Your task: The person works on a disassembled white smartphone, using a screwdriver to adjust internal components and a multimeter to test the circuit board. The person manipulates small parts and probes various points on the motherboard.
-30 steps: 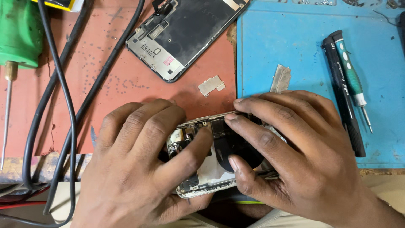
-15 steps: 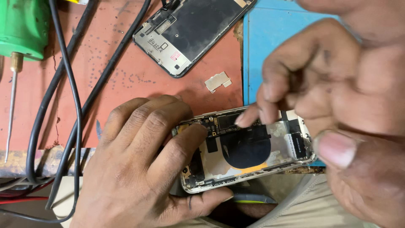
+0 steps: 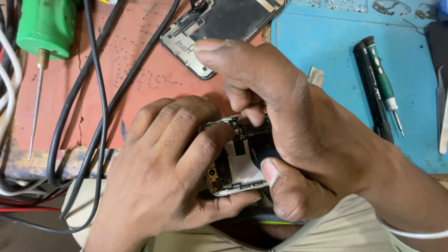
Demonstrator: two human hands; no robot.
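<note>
Red-brown and blue mats [image 3: 154,79] lie under my work, where my left hand [image 3: 168,177] clamps the opened phone body [image 3: 235,163] at the bench's near edge, my right hand [image 3: 298,140] pinching into its top, a detached screen [image 3: 219,28] beyond, a green-handled screwdriver [image 3: 383,84] rightward.
</note>
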